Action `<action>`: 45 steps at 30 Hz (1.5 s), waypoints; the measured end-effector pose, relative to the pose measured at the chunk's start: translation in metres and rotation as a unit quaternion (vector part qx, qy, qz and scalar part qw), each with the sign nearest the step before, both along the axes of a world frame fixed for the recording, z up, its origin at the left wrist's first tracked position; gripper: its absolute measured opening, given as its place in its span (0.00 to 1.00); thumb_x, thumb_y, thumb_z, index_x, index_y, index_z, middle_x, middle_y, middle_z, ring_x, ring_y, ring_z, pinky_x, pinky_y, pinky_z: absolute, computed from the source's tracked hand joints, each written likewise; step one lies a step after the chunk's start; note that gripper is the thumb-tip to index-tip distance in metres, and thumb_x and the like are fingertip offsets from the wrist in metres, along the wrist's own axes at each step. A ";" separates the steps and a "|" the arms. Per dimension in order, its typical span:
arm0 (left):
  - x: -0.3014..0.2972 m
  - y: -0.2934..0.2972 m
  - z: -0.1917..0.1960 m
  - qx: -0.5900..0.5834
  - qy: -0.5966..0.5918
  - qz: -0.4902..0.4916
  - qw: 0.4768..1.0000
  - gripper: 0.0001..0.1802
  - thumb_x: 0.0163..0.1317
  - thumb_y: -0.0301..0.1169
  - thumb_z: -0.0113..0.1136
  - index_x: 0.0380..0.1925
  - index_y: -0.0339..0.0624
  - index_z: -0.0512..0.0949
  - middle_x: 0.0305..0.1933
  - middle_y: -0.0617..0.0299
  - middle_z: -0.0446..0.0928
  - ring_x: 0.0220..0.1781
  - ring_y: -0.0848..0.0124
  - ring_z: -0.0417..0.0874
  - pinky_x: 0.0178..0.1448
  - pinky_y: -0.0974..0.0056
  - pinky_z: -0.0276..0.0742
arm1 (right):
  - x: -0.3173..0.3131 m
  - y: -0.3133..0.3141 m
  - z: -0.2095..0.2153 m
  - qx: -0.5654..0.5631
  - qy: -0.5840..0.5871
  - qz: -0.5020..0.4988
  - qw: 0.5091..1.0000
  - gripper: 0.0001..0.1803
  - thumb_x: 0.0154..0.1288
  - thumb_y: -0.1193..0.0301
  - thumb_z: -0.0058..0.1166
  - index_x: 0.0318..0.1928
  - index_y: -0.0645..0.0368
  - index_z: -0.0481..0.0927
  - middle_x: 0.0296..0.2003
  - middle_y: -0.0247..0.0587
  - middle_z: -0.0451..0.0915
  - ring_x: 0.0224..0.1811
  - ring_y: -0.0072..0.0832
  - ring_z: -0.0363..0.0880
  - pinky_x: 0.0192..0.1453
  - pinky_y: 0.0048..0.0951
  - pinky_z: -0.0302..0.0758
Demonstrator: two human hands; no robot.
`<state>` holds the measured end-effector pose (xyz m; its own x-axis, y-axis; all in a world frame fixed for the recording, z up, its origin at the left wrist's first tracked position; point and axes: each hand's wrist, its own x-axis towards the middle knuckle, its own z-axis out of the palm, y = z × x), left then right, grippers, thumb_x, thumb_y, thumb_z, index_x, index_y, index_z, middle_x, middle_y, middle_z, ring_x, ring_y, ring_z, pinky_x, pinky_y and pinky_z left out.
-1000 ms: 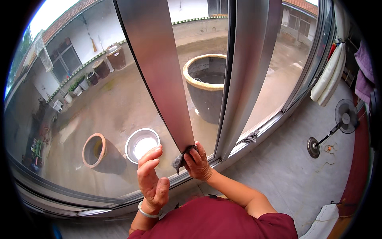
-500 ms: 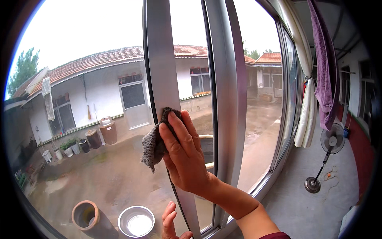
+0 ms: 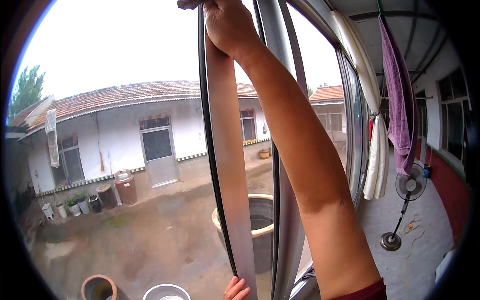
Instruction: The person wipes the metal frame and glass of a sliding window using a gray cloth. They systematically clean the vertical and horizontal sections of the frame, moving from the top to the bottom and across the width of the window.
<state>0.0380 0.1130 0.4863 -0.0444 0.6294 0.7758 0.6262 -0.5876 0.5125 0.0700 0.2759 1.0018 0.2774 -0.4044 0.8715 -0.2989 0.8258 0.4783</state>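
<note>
High on a grey metal window frame (image 3: 229, 165), my right hand (image 3: 227, 24) is closed on a dark grey-brown cleaning cloth (image 3: 190, 4). Only a crumpled end of the cloth shows, left of the fingers at the upper edge; the fingertips are mostly out of view. My right forearm rises across the window from the lower right. At the foot of the same upright, my left hand (image 3: 236, 289) has its bent fingers against the frame's edge. Its palm and thumb lie below the picture. A black seal runs down the frame's left side.
Beyond the glass are a large tub (image 3: 261, 232), a clay pipe-like pot (image 3: 99, 289) and a metal basin (image 3: 166, 293). Indoors on the right hang a white curtain (image 3: 376, 155) and a purple towel (image 3: 397, 95). A standing fan (image 3: 411, 184) is on the grey floor behind them.
My right hand has moved up the frame with the cloth, from about mid-height to the top of the picture. My left hand has come against the frame's lower edge. The view has shifted slightly.
</note>
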 end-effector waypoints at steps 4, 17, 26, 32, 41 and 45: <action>-0.005 -0.005 0.005 -0.020 -0.008 -0.007 1.000 0.42 0.53 0.29 0.72 0.69 0.40 0.64 0.75 0.46 0.58 0.80 0.49 0.50 0.79 0.45 0.47 | -0.013 0.002 0.080 -0.186 0.079 -0.165 0.966 0.15 0.71 0.65 0.43 0.45 0.56 0.83 0.43 0.52 0.84 0.50 0.47 0.82 0.56 0.43 0.78; -0.002 -0.004 0.003 -0.022 0.029 0.025 0.999 0.37 0.59 0.47 0.67 0.63 0.35 0.71 0.72 0.43 0.63 0.79 0.48 0.54 0.77 0.45 0.51 | -0.004 0.004 -0.007 0.082 0.152 -0.049 0.984 0.06 0.69 0.79 0.47 0.41 0.63 0.78 0.42 0.51 0.82 0.47 0.49 0.80 0.51 0.44 0.75; 0.002 -0.002 0.007 0.001 0.035 0.020 0.999 0.37 0.53 0.25 0.69 0.65 0.39 0.68 0.73 0.45 0.60 0.78 0.44 0.53 0.77 0.45 0.53 | -0.006 0.018 -0.122 0.038 0.118 -0.128 0.984 0.21 0.68 0.76 0.54 0.60 0.65 0.73 0.61 0.60 0.70 0.66 0.55 0.66 0.70 0.47 0.65; 0.005 -0.004 0.007 -0.003 0.028 0.038 0.999 0.32 0.55 0.26 0.67 0.62 0.41 0.69 0.70 0.45 0.64 0.75 0.41 0.57 0.75 0.44 0.56 | 0.013 0.014 -0.221 0.018 -0.006 -0.146 0.989 0.30 0.64 0.79 0.53 0.68 0.62 0.69 0.68 0.58 0.63 0.72 0.59 0.59 0.74 0.50 0.59; -0.007 0.003 -0.002 0.064 -0.018 -0.026 0.997 0.36 0.52 0.19 0.65 0.62 0.38 0.62 0.70 0.39 0.61 0.75 0.42 0.59 0.75 0.45 0.56 | 0.021 0.004 -0.366 -0.080 -0.089 -0.156 0.981 0.25 0.74 0.65 0.41 0.66 0.65 0.70 0.70 0.59 0.61 0.74 0.59 0.55 0.76 0.51 0.54; -0.009 0.001 -0.020 0.094 -0.077 -0.030 0.992 0.35 0.53 0.19 0.63 0.59 0.39 0.59 0.68 0.37 0.61 0.71 0.46 0.64 0.72 0.48 0.58 | 0.025 -0.010 -0.454 -0.154 -0.127 -0.126 0.972 0.22 0.63 0.77 0.53 0.59 0.64 0.76 0.67 0.57 0.65 0.73 0.63 0.57 0.75 0.54 0.59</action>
